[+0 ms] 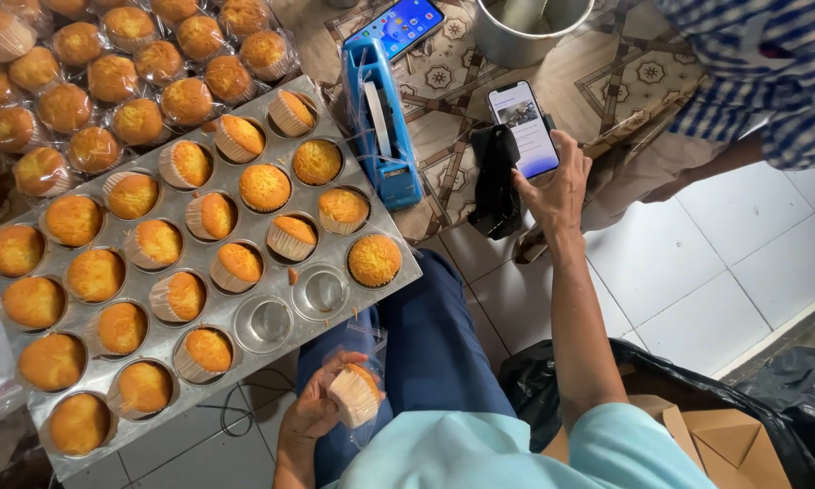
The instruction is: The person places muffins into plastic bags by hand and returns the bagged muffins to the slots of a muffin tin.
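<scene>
My left hand (309, 415) holds a golden cupcake (356, 391) in a paper case, half inside a clear plastic bag (364, 342), just above my lap. My right hand (559, 186) is stretched forward and grips a lit smartphone (523, 129) next to a black stand (496, 177). A metal muffin tray (391, 288) lies to the left, its cups filled with several cupcakes (264, 186), some tipped on their sides. Two cups near my left hand are bare.
Several bagged cupcakes (138, 120) are piled at the top left. A blue tape dispenser (380, 122), a second phone (395, 25) and a metal pot (527, 27) sit on a patterned mat. Another person in a checked shirt (769, 63) sits at the top right. A cardboard box in a black bag (729, 435) stands at lower right.
</scene>
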